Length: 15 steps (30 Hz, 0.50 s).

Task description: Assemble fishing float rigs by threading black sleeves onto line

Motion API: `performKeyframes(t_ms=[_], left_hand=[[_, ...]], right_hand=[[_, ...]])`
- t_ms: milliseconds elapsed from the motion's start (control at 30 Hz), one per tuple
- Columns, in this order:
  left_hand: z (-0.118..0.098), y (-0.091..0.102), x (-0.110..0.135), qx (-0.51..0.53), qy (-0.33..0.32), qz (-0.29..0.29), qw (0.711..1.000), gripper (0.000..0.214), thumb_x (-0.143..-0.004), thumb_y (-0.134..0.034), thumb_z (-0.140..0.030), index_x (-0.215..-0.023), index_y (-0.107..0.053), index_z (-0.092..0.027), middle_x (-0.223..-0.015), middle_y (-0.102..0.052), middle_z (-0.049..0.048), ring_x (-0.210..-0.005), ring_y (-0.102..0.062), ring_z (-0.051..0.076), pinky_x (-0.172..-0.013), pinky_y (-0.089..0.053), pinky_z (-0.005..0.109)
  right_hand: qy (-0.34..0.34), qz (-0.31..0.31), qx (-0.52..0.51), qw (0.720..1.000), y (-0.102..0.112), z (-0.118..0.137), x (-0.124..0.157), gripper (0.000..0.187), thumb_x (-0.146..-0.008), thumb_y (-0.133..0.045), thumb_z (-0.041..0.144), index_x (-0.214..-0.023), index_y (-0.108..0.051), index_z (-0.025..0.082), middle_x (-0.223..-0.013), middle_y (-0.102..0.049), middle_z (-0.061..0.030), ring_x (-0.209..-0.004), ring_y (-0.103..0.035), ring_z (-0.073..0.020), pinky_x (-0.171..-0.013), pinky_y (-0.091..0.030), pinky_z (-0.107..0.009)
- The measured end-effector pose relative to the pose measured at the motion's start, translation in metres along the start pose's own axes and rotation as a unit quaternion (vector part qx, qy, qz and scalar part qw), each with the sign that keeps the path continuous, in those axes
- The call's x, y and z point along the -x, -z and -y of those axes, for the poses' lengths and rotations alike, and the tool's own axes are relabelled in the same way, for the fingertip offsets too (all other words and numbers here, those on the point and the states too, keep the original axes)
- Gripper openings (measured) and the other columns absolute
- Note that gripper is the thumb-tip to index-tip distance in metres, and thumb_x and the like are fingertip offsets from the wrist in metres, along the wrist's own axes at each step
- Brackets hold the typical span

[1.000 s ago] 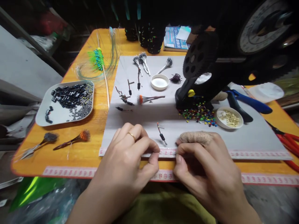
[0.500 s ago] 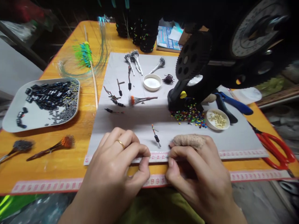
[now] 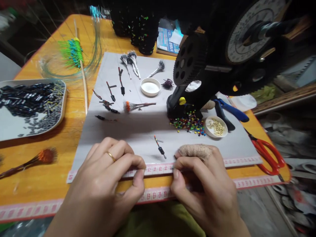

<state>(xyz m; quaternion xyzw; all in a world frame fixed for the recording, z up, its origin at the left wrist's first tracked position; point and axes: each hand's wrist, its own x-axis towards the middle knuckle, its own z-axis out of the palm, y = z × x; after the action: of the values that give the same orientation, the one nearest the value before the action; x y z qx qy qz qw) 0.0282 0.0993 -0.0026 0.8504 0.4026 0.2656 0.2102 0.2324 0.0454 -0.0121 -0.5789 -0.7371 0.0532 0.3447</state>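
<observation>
My left hand (image 3: 108,177), with a ring on one finger, is closed in a thumb-and-finger pinch over the printed measuring tape (image 3: 160,169) along the board's front edge. My right hand (image 3: 204,181) pinches likewise to its right, one finger wrapped in beige tape (image 3: 196,150). Whatever lies between the fingertips is too fine to make out. Just beyond the gap between my hands lies a small black cylindrical piece with an orange-tipped stem (image 3: 161,150). Similar black pieces (image 3: 122,89) and an orange-ended wire bundle (image 3: 139,105) rest farther back on the grey board (image 3: 128,135).
A black geared machine (image 3: 190,62) stands at right above colourful ball-headed pins (image 3: 190,123). Nearby are a dish of gold bits (image 3: 216,127), blue-handled pliers (image 3: 232,110) and red scissors (image 3: 269,154). A white tray (image 3: 12,126) of black and grey parts sits left, near coiled clear line (image 3: 49,70).
My hands have drawn slightly apart along the measuring tape, both still pinched. The view has turned a little, so the tabletop things appear farther left.
</observation>
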Motion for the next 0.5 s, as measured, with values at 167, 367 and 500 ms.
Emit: performKeyframes(t_ms=[167, 367, 500], left_hand=[[0.0008, -0.0001, 0.0011, -0.004, -0.011, 0.005, 1.000, 0.015, -0.086, -0.059, -0.005, -0.084, -0.059, -0.019, -0.081, -0.055, 0.0010, -0.083, -0.048, 0.020, -0.073, -0.037, 0.034], [-0.0028, -0.0021, 0.0012, 0.020, 0.032, -0.013, 0.999, 0.016, -0.089, -0.056, -0.008, -0.081, -0.061, -0.020, -0.081, -0.054, 0.0008, -0.083, -0.048, 0.020, -0.074, -0.036, 0.036], [-0.0057, -0.0025, -0.0020, 0.021, 0.046, -0.009, 0.999, 0.017, -0.090, -0.055, -0.007, -0.079, -0.063, -0.019, -0.080, -0.054, 0.0010, -0.082, -0.046, 0.019, -0.074, -0.035, 0.036]], right_hand=[[-0.005, 0.003, -0.003, 1.000, 0.0002, -0.0012, 0.0008, 0.013, -0.083, -0.058, 0.003, -0.085, -0.058, 0.017, -0.093, -0.058, -0.0039, -0.092, -0.052, -0.0175, -0.081, -0.042, -0.031], [-0.008, 0.011, 0.002, 1.000, 0.0016, -0.0034, 0.0018, 0.014, -0.085, -0.058, 0.005, -0.089, -0.058, 0.018, -0.095, -0.059, -0.0038, -0.093, -0.053, -0.0180, -0.080, -0.044, -0.031], [-0.003, 0.023, 0.010, 1.000, 0.0023, -0.0064, 0.0035, 0.014, -0.086, -0.059, 0.007, -0.091, -0.058, 0.019, -0.097, -0.059, -0.0041, -0.095, -0.054, -0.0189, -0.080, -0.045, -0.032]])
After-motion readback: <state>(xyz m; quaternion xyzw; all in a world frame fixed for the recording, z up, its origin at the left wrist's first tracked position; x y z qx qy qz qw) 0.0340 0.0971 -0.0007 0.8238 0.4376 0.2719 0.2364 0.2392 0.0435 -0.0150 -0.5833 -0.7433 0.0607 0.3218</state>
